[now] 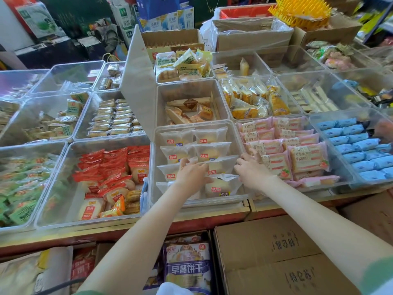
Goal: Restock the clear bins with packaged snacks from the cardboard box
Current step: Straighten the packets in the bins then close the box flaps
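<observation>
The frosted white bread packets with red labels [209, 135] lie in rows, two across, inside the clear plastic bin [197, 202] at the front middle of the counter, and they fill it from its back wall to its front wall. From my feed, the left hand [192, 173] lies on top of the packets in the near half of this bin, its fingers stretched forward and loosely spread over a packet, pressing rather than curling round it. The right hand [251, 169] sits at the bin's right wall, knuckles up, with its fingers bent down over the packets' right ends; I cannot tell whether they grasp one or only touch. A translucent lid [138, 81] stands raised from the bin's back left corner. Just right of the bin is a bin of pink-wrapped cake slices [297, 141], and further right one of pale blue packets [357, 145]. Just left of the bin is a bin of red and orange packets [114, 162]. Behind the bin, another holds a few brown-and-white wrapped cakes [189, 107]. Below the bin, beneath the counter edge, a closed brown cardboard box [276, 252] stands to the right, with a purple biscuit bag [188, 267] beside it.
</observation>
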